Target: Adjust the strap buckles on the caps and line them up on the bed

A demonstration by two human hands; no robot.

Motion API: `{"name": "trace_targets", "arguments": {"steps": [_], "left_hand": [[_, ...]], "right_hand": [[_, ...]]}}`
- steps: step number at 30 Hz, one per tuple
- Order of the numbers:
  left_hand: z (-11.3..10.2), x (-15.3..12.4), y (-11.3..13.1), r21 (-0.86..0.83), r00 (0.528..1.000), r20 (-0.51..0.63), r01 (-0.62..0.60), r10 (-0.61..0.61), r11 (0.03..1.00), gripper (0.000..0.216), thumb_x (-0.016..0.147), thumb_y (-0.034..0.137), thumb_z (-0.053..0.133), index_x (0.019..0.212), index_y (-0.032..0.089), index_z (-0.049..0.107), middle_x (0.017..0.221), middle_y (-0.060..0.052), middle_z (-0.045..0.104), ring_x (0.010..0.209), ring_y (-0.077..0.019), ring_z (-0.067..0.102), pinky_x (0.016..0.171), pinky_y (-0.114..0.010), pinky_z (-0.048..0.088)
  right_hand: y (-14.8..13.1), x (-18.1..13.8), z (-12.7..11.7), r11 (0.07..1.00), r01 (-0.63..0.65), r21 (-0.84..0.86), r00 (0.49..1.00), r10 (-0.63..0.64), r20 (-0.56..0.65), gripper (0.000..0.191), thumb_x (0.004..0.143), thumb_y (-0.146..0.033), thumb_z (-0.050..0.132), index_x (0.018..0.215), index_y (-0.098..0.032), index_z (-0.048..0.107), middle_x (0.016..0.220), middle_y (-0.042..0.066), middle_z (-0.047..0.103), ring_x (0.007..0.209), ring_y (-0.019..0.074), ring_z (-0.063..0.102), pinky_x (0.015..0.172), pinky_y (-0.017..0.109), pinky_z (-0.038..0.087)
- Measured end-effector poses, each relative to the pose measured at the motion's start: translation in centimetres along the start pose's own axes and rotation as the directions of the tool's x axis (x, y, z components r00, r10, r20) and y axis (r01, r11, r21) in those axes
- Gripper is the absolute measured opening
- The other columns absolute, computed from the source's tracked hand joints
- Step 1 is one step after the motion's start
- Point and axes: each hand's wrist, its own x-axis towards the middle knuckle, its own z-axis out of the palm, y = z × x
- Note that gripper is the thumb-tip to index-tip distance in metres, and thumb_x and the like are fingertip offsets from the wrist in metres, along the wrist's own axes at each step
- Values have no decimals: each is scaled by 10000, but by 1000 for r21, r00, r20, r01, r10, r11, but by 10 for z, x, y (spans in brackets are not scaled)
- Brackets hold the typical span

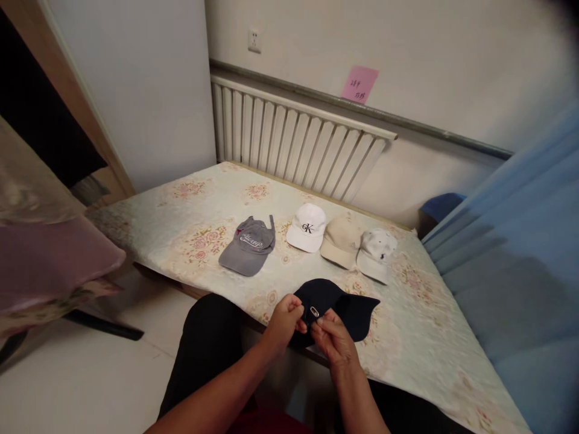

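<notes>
A dark navy cap (337,303) lies at the near edge of the flowered bed cover (420,337), its brim pointing right. My left hand (284,320) and my right hand (332,337) both pinch the cap's back strap, with a small metal buckle (314,312) showing between the fingers. Farther back on the cover sits a row of caps: a grey one with white script (248,244), a white one with a black logo (307,227), a beige one (341,241) and a pale white one (377,253).
A white radiator (294,141) runs along the wall behind the bed, with a pink note (359,84) stuck above it. A blue curtain (520,259) hangs on the right. Pinkish bedding (49,259) is at the left. My dark-trousered knees are below.
</notes>
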Motion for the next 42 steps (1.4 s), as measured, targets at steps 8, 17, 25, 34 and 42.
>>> {"name": "trace_targets", "arguments": {"steps": [8,17,25,34,42], "left_hand": [[1,-1,1,20,1000,-5,2,-2,1000,145,706,297,528,746,191,439,473,77,488,410,-87,496,450,-199,397],[1,-5,4,27,1000,-1,-8,8,1000,150,695,290,553,751,173,479,523,74,476,448,-73,475,476,-201,386],[0,-6,1,71,1000,-2,-16,16,997,125,679,264,557,724,159,507,559,57,491,499,-74,479,524,-206,385],[-1,-5,3,100,1000,-5,-8,8,995,94,664,220,553,683,167,477,527,66,470,495,-75,459,511,-199,350],[1,-4,0,84,1000,-17,-7,9,996,77,627,145,505,679,175,456,511,82,424,473,-65,421,480,-188,316]], "right_hand": [[3,-1,6,1000,-18,20,999,18,28,260,593,-288,773,783,-213,612,754,1,655,538,119,554,486,232,427],[10,1,4,990,-24,139,997,34,-72,236,603,-247,784,722,-229,581,715,-21,654,555,118,582,490,230,458],[10,0,7,987,-37,159,992,56,-113,299,564,-202,810,735,-228,566,701,-31,662,549,119,613,504,232,508],[16,3,-1,987,-26,159,998,34,-48,249,634,-154,771,800,-212,596,761,-10,704,587,137,657,543,253,546],[16,4,-1,992,-26,127,999,29,-22,237,640,-151,768,822,-200,623,753,1,707,584,141,661,547,260,557]]}}
